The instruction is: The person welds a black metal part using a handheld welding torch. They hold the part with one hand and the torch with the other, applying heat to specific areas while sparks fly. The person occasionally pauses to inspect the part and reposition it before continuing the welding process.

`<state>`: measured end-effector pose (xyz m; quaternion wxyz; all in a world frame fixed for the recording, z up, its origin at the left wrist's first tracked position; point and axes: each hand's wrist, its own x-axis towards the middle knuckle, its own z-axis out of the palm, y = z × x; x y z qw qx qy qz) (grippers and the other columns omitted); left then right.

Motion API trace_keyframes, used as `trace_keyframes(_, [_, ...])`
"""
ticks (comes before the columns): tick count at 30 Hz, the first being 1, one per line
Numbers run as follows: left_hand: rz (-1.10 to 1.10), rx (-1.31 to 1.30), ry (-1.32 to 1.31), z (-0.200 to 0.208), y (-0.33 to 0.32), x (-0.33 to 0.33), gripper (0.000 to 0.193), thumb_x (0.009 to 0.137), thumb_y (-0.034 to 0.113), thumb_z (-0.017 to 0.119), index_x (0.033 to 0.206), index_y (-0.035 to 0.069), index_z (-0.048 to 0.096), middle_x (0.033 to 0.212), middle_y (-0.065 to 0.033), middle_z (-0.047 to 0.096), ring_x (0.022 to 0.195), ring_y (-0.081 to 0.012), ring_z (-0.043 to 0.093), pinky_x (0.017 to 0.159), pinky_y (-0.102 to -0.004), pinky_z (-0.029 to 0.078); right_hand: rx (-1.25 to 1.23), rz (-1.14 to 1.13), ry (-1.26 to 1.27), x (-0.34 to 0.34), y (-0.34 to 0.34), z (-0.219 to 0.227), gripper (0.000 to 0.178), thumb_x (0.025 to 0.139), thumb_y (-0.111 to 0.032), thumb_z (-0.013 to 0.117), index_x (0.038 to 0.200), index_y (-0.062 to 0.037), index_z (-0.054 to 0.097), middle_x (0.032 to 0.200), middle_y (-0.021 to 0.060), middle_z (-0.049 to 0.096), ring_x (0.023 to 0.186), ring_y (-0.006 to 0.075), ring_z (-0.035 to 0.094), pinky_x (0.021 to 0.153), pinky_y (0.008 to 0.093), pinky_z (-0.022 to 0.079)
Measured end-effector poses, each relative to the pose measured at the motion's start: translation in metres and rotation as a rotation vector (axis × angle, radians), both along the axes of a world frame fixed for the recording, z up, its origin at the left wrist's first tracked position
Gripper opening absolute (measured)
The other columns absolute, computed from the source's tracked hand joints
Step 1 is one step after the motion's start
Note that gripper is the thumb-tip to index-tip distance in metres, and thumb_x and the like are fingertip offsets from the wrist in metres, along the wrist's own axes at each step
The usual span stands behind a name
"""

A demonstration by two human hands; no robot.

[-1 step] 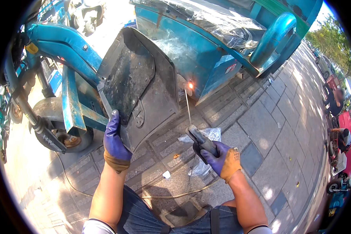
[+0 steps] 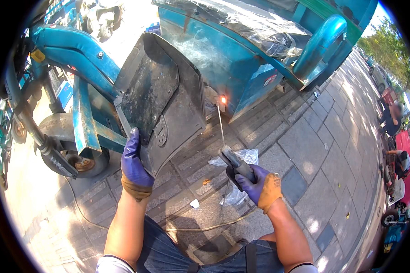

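My left hand, in a purple-coated glove, is closed on the lower edge of a black shield-like panel, scuffed and tilted upright. A similar glove covers my right hand, which is wrapped round a dark welding electrode holder. From its jaws a thin welding rod rises to a bright glowing spot at the lower corner of a blue metal cargo box. The panel's right edge stands just left of that spot and hides part of the box.
At the left stands a blue three-wheeler frame with its front wheel. A cable crosses the paving near my legs. Crumpled clear plastic lies beneath the electrode holder. People and a red vehicle appear at the far right.
The right side of the black panel has swung slightly left, showing a little more of the box beside it. Both hands stay nearly still, and the rod tip still glows.
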<state>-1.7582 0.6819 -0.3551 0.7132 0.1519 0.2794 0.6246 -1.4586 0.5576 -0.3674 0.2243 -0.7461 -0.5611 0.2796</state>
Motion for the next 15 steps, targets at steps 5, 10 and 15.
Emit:
trace_keyframes(5, [-0.032, 0.056, -0.044, -0.005, 0.001, -0.003, 0.039, 0.102, 0.029, 0.059, 0.133, 0.005, 0.058, 0.119, -0.0123, 0.069, 0.109, -0.0251, 0.068, 0.092, -0.0396, 0.058, 0.008, -0.039, 0.054, 0.001, 0.001, -0.002, 0.053, 0.091, -0.051, 0.068, 0.122, -0.0072, 0.068, 0.102, 0.0192, 0.073, 0.095, 0.0337, 0.071, 0.084, 0.0402, 0.053])
trace_keyframes(10, [-0.001, 0.152, 0.098, 0.0, -0.007, 0.007, 0.033, 0.103, 0.027, 0.059, 0.127, 0.005, 0.061, 0.109, -0.0061, 0.071, 0.102, -0.0177, 0.068, 0.093, -0.0318, 0.053, 0.001, -0.047, 0.045, 0.007, -0.001, -0.016, 0.053, 0.091, -0.051, 0.067, 0.122, -0.0073, 0.068, 0.104, 0.019, 0.073, 0.095, 0.0344, 0.071, 0.084, 0.0416, 0.053])
trace_keyframes(15, [-0.138, 0.272, 0.485, 0.012, -0.028, 0.02, 0.015, 0.099, 0.014, 0.067, 0.11, 0.004, 0.067, 0.097, 0.0026, 0.066, 0.085, -0.0081, 0.06, 0.078, -0.0265, 0.049, 0.099, 0.194, -0.501, 0.026, -0.004, -0.04, 0.053, 0.09, -0.05, 0.068, 0.121, -0.0073, 0.068, 0.106, 0.0177, 0.073, 0.095, 0.0351, 0.071, 0.083, 0.0427, 0.053])
